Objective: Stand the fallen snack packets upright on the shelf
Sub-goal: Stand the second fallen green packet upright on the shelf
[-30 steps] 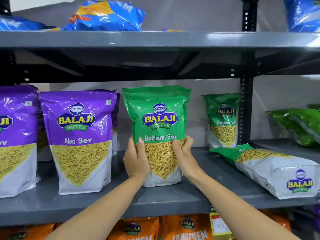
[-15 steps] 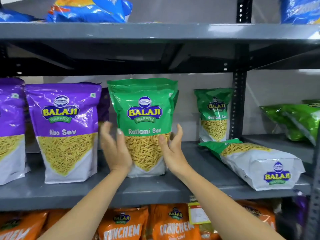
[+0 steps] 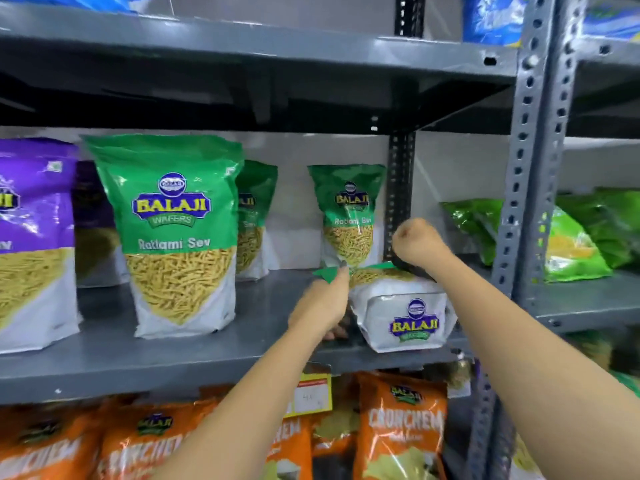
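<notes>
A green and white Ratlami Sev packet [image 3: 401, 313] lies fallen on the grey middle shelf [image 3: 173, 355], its white base toward me. My left hand [image 3: 323, 303] grips its left side, fingers tucked under the edge. My right hand [image 3: 415, 245] curls over its far top end; the fingers are hidden behind the wrist. A large green Ratlami Sev packet [image 3: 173, 233] stands upright to the left, untouched. Two more green packets [image 3: 348, 216] stand at the back of the shelf.
Purple Aloo Sev packets [image 3: 31, 244] stand at the far left. A perforated steel upright [image 3: 530, 168] rises right of the fallen packet, with fallen bright green bags [image 3: 568, 237] beyond it. Orange Crunchem packets [image 3: 398, 431] fill the shelf below. Blue bags sit on top.
Both hands let go of the upright green packet and moved right to the fallen packet. The view swung right and closer.
</notes>
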Demonstrator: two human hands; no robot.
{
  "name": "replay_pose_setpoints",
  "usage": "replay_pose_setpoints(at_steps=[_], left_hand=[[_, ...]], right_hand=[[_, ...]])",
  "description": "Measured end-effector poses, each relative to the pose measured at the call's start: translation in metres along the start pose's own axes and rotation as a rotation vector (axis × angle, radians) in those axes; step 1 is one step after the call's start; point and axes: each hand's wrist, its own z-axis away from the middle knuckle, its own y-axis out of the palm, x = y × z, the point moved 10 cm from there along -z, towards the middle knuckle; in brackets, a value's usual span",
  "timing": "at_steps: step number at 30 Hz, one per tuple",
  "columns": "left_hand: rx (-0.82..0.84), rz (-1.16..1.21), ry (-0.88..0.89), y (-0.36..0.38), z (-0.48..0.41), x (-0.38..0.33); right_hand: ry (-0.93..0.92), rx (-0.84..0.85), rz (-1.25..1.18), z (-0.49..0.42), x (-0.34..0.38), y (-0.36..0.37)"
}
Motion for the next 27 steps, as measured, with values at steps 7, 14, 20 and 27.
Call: replay_pose_setpoints(at_steps=[7, 14, 20, 27], left_hand=[[0.133, 0.093, -0.04, 0.046, -0.044, 0.006], [-0.003, 0.111, -0.03, 0.033, -0.033, -0.004], [-0.244, 0.328, 0.142, -0.001, -0.013, -0.02], [-0.405, 0.552, 0.413, -0.038, 0.045, -0.052]], right_hand=[[0.196, 0.437, -0.16, 0.021, -0.052, 0.05], [0.225, 0.395, -0.31, 0.016, -0.057, 0.053], [0.159, 0.121, -0.592, 0.02, -0.044, 0.03], [-0.112, -0.228, -0.873, 0.053, -0.011, -0.023]])
